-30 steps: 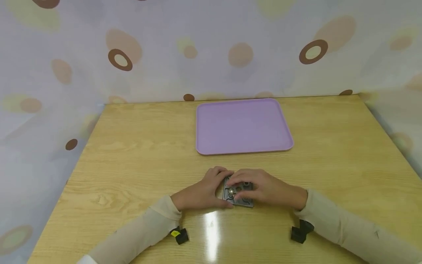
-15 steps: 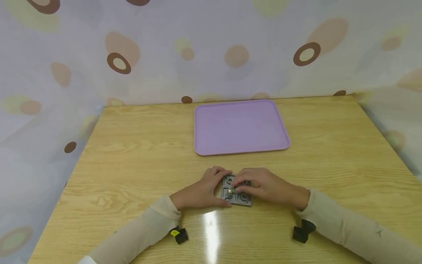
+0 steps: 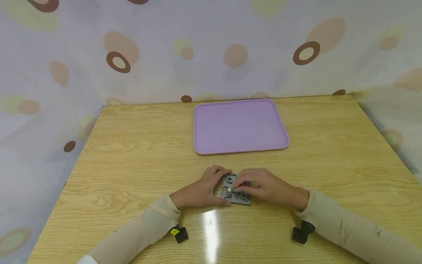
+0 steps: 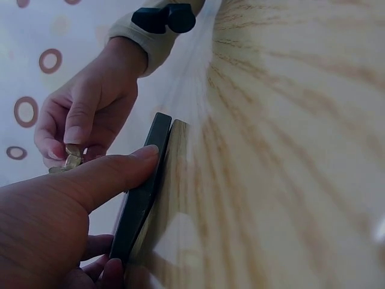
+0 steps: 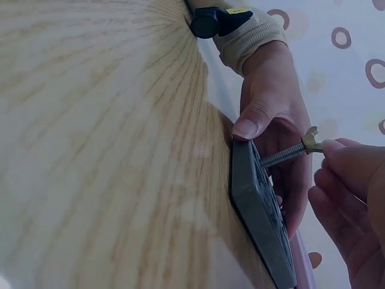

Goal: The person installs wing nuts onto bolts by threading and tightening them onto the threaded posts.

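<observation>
A grey metal plate (image 3: 236, 199) with round recesses lies on the table. My left hand (image 3: 205, 189) grips it from the left, thumb on the near edge and fingers at the far edge. From its face rises a silver threaded bolt (image 5: 283, 157), seen in the right wrist view, with a brass-coloured wing nut (image 5: 311, 141) at its outer end. One wing of the nut is pinched between thumb and forefinger of my right hand (image 3: 268, 185). Those fingers cover the plate's upper right part in the head view.
A lilac tray (image 3: 240, 126) with a raised rim lies behind the hands on the wooden table (image 3: 138, 146). Patterned cloth (image 3: 204, 47) hangs along the table's back and sides. Black cameras (image 3: 304, 231) sit at both wrists.
The right thumb and fingers, spread wider over the plate a second ago, have drawn together onto the wing nut. The left hand keeps its hold. The head view has shifted slightly.
</observation>
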{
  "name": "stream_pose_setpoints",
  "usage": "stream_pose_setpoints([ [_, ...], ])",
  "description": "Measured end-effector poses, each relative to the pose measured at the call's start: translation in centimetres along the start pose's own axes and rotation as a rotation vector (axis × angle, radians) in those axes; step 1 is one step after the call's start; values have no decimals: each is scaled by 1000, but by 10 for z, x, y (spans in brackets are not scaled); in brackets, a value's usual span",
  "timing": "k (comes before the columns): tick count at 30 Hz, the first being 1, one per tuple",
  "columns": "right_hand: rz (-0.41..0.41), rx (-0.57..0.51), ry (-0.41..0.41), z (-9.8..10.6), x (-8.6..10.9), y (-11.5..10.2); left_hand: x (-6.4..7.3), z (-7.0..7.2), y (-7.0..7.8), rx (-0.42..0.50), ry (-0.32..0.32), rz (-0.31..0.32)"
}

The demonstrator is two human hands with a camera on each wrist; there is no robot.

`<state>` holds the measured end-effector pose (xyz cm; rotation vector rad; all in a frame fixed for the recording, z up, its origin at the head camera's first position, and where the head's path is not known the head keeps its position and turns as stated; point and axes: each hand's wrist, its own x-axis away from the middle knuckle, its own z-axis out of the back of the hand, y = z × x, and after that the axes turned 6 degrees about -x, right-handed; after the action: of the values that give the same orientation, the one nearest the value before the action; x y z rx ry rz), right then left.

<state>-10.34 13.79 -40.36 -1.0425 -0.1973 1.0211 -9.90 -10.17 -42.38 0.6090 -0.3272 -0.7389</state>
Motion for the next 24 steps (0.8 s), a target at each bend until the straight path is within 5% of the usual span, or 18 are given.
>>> stream_pose_setpoints([
  [24, 7, 52, -43, -10, -4, 0, 0, 2, 1, -3, -23, -9],
])
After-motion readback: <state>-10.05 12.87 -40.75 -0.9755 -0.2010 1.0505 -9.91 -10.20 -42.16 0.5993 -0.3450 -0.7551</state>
